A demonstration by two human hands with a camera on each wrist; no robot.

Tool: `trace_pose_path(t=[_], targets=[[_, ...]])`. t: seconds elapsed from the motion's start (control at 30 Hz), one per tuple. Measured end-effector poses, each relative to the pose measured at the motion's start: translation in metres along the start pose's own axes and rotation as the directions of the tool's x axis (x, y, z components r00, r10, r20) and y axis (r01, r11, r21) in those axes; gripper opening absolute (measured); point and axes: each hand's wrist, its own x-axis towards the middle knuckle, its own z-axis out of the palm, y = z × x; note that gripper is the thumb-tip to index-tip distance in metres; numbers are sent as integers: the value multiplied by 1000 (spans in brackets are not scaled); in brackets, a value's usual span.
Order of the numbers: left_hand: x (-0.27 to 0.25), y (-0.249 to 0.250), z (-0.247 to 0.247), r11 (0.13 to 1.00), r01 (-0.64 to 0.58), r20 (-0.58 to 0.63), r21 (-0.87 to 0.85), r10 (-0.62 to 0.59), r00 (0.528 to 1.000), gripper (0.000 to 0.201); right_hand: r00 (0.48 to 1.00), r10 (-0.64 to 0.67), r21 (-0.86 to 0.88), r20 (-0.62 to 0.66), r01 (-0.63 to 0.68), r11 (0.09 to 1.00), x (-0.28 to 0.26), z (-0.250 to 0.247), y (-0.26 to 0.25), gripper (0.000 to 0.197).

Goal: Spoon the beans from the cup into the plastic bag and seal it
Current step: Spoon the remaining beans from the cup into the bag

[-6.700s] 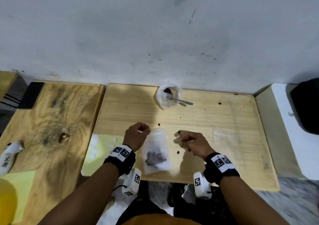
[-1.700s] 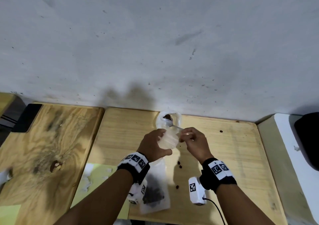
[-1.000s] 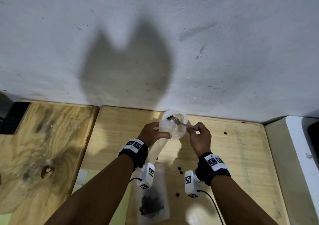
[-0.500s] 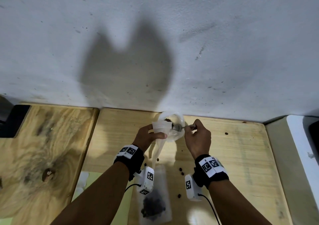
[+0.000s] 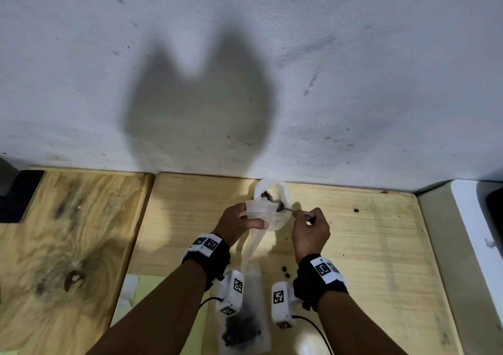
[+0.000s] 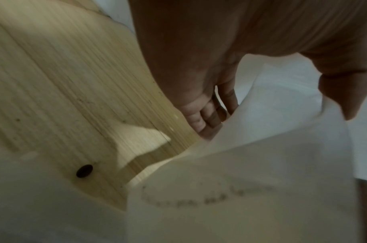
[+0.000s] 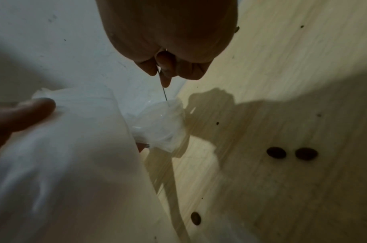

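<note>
Here your left hand [image 5: 236, 224] pinches the mouth of the plastic bag [image 5: 251, 243] beside the cup [image 5: 273, 191], which stands at the back of the pale wooden table [image 5: 367, 246] against a scuffed white wall [image 5: 272, 69]. Your right hand [image 5: 310, 229] grips the spoon [image 5: 283, 207], its bowl over the cup. A few loose beans [image 5: 285, 271] lie on the wood between your wrists, near a second bag of beans [image 5: 242, 330] at the front edge.

A grey wall [image 5: 353, 55] is rising behind the wooden desk [image 5: 367, 246], a yellow-green sheet [image 5: 152, 289] lying at its near-left edge.
</note>
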Motion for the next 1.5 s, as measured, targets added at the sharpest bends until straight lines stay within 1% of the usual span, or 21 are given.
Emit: trace_pose_path(t=[0.1, 0.17, 0.27, 0.4, 0.5, 0.57, 0.67, 0.73, 0.8, 0.9, 0.93, 0.97, 1.07, 1.1, 1.23, 1.33, 1.4, 1.5], targets=[[3, -2, -2, 1000, 3, -16, -25, -4, 1000, 59, 997, 73, 45, 37, -75, 996, 1, 0, 5, 31], [3, -3, -5, 998, 6, -8, -55, -7, 1000, 56, 994, 90, 57, 54, -93, 994, 3, -1, 6, 32], [0, 1, -8, 992, 16, 19, -126, -14, 1000, 55, 998, 49, 39, 49, -50, 998, 4, -3, 6, 29], [-1, 2, -8, 985, 36, 37, -168, -31, 999, 68, 997, -32, 13, 74, 31, 999, 2, -2, 5, 32], [0, 3, -5, 984, 51, 35, -168, -45, 998, 64, 993, -72, 32, 91, 69, 997, -1, 1, 3, 33], [2, 4, -4, 984, 59, 38, -167, -54, 998, 62, 991, -86, 44, 99, 82, 996, -3, 3, 3, 34], [3, 2, -4, 977, 78, 39, -199, -72, 997, 68, 990, -86, 58, 112, 80, 995, -5, 5, 3, 37], [3, 0, -6, 971, 81, 27, -226, -77, 997, 69, 991, -79, 70, 104, 72, 995, -4, 5, 5, 39], [3, 0, -8, 967, 87, 19, -238, -84, 996, 63, 993, -72, 82, 93, 64, 995, -3, 4, 6, 39], [2, 3, -11, 952, 92, 16, -291, -91, 996, 39, 993, -67, 99, 100, 57, 993, -2, 0, 10, 39], [3, 3, -13, 949, 86, 6, -305, -89, 996, 34, 992, -68, 106, 107, 56, 993, -2, -1, 10, 40], [2, 3, -14, 945, 82, -1, -316, -87, 996, 37, 991, -73, 111, 111, 60, 992, -3, -3, 9, 40], [5, 0, -17, 942, 90, 4, -323, -94, 996, 68, 987, -112, 102, 113, 100, 990, -4, -6, 5, 39], [4, 0, -16, 941, 96, 10, -325, -98, 995, 71, 985, -127, 84, 114, 118, 989, -4, -5, 5, 38], [3, 1, -12, 935, 114, 22, -337, -113, 993, 69, 973, -183, -14, 138, 187, 982, -1, 0, 4, 37], [2, -1, -14, 933, 116, 10, -341, -119, 993, 70, 959, -254, -86, 124, 265, 960, 1, -2, 5, 34], [1, -1, -15, 936, 117, -3, -331, -125, 992, 68, 953, -285, -116, 103, 296, 948, -1, -6, 7, 37], [2, -3, -14, 956, 98, -7, -276, -104, 995, 75, 949, -297, -129, 107, 309, 942, -5, -11, 10, 43]])
